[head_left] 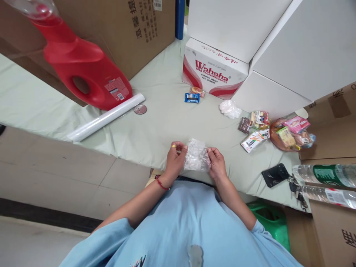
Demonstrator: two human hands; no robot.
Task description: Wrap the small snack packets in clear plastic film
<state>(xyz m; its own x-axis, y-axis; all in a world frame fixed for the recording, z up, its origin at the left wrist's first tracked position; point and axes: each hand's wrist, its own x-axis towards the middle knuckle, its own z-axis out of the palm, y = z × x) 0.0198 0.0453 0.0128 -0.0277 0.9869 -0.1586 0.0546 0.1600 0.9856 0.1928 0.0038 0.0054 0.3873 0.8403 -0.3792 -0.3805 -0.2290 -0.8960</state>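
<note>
A crinkled piece of clear plastic film [196,155] is stretched between both hands at the table's front edge; whether it is a bag or a loose sheet I cannot tell. My left hand [177,160], with a ring and a red bracelet, pinches its left side. At the right side, the thumb and fingers of my right hand [217,162] close on its edge. Beyond the hands lie a crumpled whitish plastic bundle [230,108], a blue snack packet [191,98] and a wrapped biscuit [198,91]. Closest on the right is a white snack packet [254,141].
On the left stand a red plastic bottle [89,70], a white roll [108,116] and a round metal disc [140,109]. A Wahaha carton [213,68] stands behind. To the right are a bowl of snacks [275,135], a black phone [275,175], keys [298,191] and water bottles [303,172].
</note>
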